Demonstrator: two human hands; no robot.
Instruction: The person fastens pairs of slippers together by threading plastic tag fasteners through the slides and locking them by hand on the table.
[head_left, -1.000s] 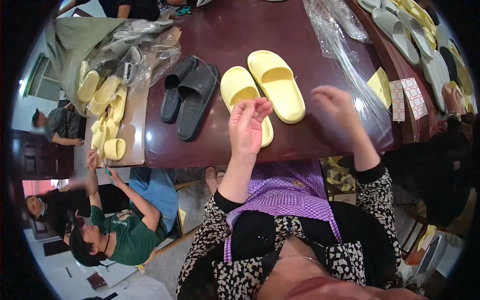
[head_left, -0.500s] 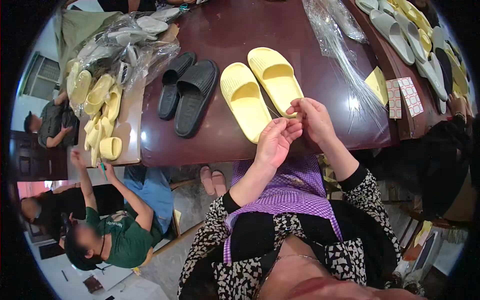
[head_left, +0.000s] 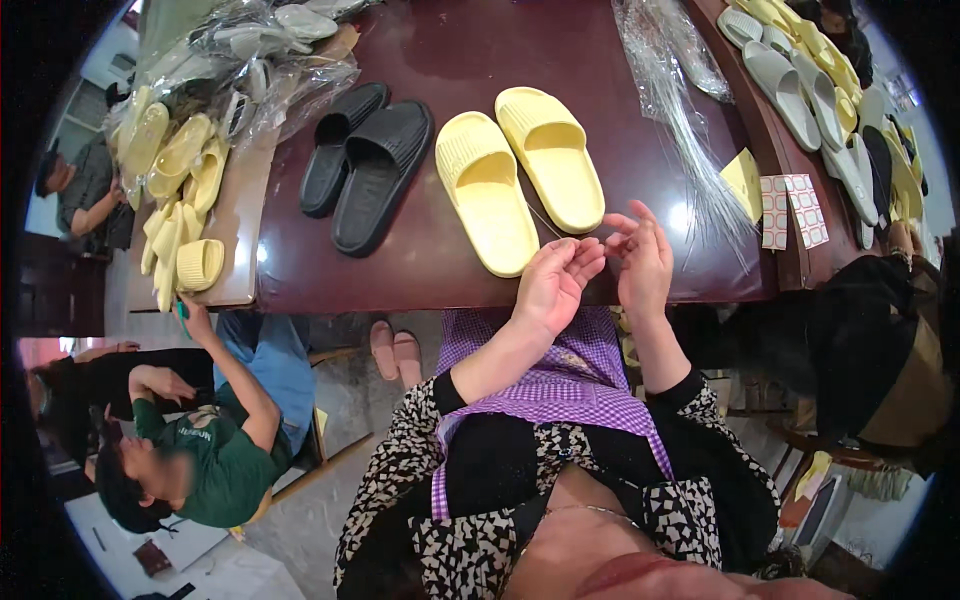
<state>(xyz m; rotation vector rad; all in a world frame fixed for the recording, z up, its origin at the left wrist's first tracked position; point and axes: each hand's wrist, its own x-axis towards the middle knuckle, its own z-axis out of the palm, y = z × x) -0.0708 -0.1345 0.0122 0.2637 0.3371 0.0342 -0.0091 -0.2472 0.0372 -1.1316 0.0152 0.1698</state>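
- Black slippers (head_left: 365,165) lie as a pair on the dark table (head_left: 420,270), left of the yellow slippers (head_left: 520,175).
- The left hand (head_left: 553,287) sits at the table's near edge, just below the yellow slippers, fingers curled narrow around nothing I can make out.
- The right hand (head_left: 640,262), just beside it, has its fingers loosely spread.
- Clear plastic bags (head_left: 680,110) lie right of the yellow slippers.

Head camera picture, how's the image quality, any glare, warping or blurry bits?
Head view: fisheye bends the dark table edge and leaves black corners; bright glare spots sit on the tabletop near the clear plastic bags; the yellow slippers and both hands, left hand and right hand, look sharp; a seated person's face at lower left is blurred.
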